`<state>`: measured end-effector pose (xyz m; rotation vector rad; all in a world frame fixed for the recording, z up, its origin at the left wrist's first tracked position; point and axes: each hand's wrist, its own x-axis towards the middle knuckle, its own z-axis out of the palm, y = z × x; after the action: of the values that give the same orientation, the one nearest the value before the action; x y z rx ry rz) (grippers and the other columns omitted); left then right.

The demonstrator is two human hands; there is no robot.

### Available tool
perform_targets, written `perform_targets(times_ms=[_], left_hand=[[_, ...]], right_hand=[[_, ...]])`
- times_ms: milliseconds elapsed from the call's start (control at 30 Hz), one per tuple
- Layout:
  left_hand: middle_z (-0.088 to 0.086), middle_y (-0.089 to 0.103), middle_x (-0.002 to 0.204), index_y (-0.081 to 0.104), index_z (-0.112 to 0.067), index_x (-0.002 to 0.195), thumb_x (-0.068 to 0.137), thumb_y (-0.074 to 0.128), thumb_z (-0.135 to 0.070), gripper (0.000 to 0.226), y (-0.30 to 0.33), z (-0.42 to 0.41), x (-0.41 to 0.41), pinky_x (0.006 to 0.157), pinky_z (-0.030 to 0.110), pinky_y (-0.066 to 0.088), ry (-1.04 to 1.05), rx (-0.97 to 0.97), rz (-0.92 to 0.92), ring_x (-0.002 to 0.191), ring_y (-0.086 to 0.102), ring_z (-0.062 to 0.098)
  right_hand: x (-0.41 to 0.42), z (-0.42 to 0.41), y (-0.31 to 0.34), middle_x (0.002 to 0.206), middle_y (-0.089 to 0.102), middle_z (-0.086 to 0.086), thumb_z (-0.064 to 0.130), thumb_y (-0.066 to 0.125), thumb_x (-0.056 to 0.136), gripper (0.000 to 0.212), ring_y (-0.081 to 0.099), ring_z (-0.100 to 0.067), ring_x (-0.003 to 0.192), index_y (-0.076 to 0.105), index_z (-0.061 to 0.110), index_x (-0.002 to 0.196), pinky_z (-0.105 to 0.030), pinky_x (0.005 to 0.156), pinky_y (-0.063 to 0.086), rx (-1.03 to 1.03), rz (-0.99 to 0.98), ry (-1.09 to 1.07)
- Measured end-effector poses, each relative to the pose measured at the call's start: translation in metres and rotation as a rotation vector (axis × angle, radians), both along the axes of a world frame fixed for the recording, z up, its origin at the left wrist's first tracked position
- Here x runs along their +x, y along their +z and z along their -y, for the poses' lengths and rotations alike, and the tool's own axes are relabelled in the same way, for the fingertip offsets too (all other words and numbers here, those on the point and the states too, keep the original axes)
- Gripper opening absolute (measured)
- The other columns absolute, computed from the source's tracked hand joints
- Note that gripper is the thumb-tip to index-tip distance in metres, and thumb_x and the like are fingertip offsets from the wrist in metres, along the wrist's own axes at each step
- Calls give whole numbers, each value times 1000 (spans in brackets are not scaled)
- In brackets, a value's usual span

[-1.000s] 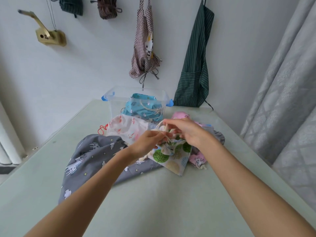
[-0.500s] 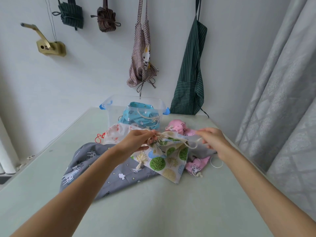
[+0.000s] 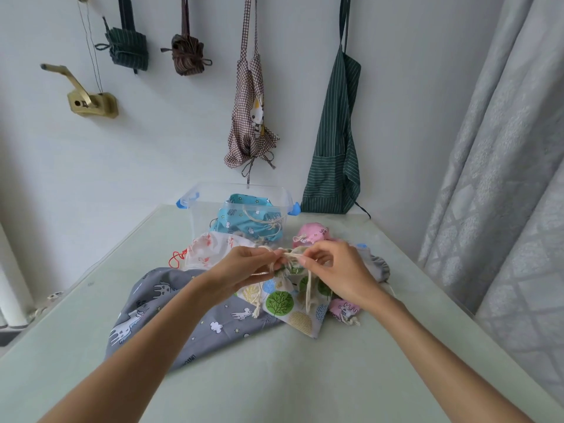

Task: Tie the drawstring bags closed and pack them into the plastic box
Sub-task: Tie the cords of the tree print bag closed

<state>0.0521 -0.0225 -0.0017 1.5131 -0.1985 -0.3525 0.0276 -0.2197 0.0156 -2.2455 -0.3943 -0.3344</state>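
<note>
Two bare forearms reach in from the bottom corners of the frame over a pale green worktop (image 3: 274,377). In the lower left centre a large grey cotton drawstring bag printed with white animals and clouds (image 3: 171,309) lies flat. Just right of it, at mid-frame, sits a white cloth drawstring bag printed with green trees (image 3: 283,303), its gathered mouth lifted. The left hand (image 3: 241,270) and the right hand (image 3: 335,270) meet close together over that mouth, each pinching the cream cotton drawstring (image 3: 291,254) between curled fingers; loose cord ends hang down over the bag's front. A small pink printed pouch (image 3: 345,309) lies beneath the right wrist.

Behind the left hand lies a white bag with orange-red print (image 3: 207,248) and a red cord. Further back, at centre, stands a clear plastic box with blue clip handles (image 3: 201,193), holding a turquoise printed bag tied shut (image 3: 244,221). Right of the box rests a second pink pouch (image 3: 314,233).

On the wall beyond hang a brown checked apron (image 3: 250,126) and a green striped apron (image 3: 335,154).
</note>
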Motion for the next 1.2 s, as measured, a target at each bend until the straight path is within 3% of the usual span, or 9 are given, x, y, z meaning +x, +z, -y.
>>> perform_targets(times_ms=[67, 167, 267, 367, 500, 700, 900, 1133, 1200], left_hand=[[2, 75, 84, 79, -12, 83, 70, 74, -28, 21, -2, 1, 2, 64, 11, 54, 15, -100, -39, 75, 70, 4], [1, 76, 89, 79, -17, 86, 56, 81, -29, 32, -4, 3, 4, 64, 11, 53, 31, -101, -24, 78, 70, 5], [1, 76, 90, 79, -21, 84, 47, 86, -31, 39, -4, 3, 3, 63, 11, 53, 48, -52, 3, 77, 71, 5], [1, 76, 84, 80, -21, 78, 37, 87, -33, 43, -6, 3, 5, 62, 13, 54, 82, -42, 32, 73, 71, 6], [-2, 76, 81, 79, -19, 71, 64, 80, -11, 11, -8, 3, 6, 63, 14, 55, 80, -19, 65, 72, 71, 7], [1, 75, 74, 78, -22, 70, 69, 79, -4, 18, -5, 7, 4, 65, 15, 54, 80, 60, 252, 71, 70, 7], [1, 76, 73, 76, -15, 76, 68, 77, 6, 22, -9, 6, 10, 67, 17, 56, 212, 147, 517, 69, 73, 14], [-7, 75, 75, 76, -26, 76, 72, 78, -4, 22, -38, 13, 21, 66, 23, 58, 417, 132, 629, 69, 73, 12], [-9, 75, 76, 76, -26, 74, 72, 79, -7, 20, -40, 12, 25, 65, 21, 58, 423, 142, 639, 68, 72, 10]], right_hand=[[-4, -2, -7, 83, 71, -2, 15, 70, 82, 3, 66, -17, 79, 70, 15, 85, -23, 73, 53, 113, -33, 89], [-8, -4, -19, 75, 72, 5, 16, 74, 78, 10, 64, -8, 71, 72, 25, 77, -21, 69, 53, 144, -28, 133], [-7, -4, -26, 66, 69, 11, 20, 78, 74, 13, 57, 3, 60, 72, 30, 71, -14, 60, 47, 136, -36, 131], [-7, -3, -30, 69, 71, 9, 34, 77, 73, 8, 56, 1, 60, 74, 29, 77, -22, 59, 50, 63, -28, 114], [-3, -4, -28, 74, 63, 15, 35, 65, 83, 5, 55, 1, 65, 63, 32, 86, -16, 59, 46, 26, 145, 8], [15, -15, -29, 86, 56, 14, 33, 74, 76, 25, 49, 9, 66, 70, 29, 100, -14, 61, 36, -1, 107, 27], [28, -14, -35, 73, 66, -2, 30, 79, 72, 9, 49, 2, 58, 72, 28, 77, -14, 56, 41, 215, 10, 63], [39, -12, -43, 68, 62, 2, 27, 75, 75, 9, 55, -5, 64, 70, 20, 77, -26, 63, 50, 234, -163, 153], [41, -8, -42, 70, 66, 4, 27, 69, 82, 7, 58, -4, 64, 72, 23, 76, -17, 58, 49, 296, -251, 191]])
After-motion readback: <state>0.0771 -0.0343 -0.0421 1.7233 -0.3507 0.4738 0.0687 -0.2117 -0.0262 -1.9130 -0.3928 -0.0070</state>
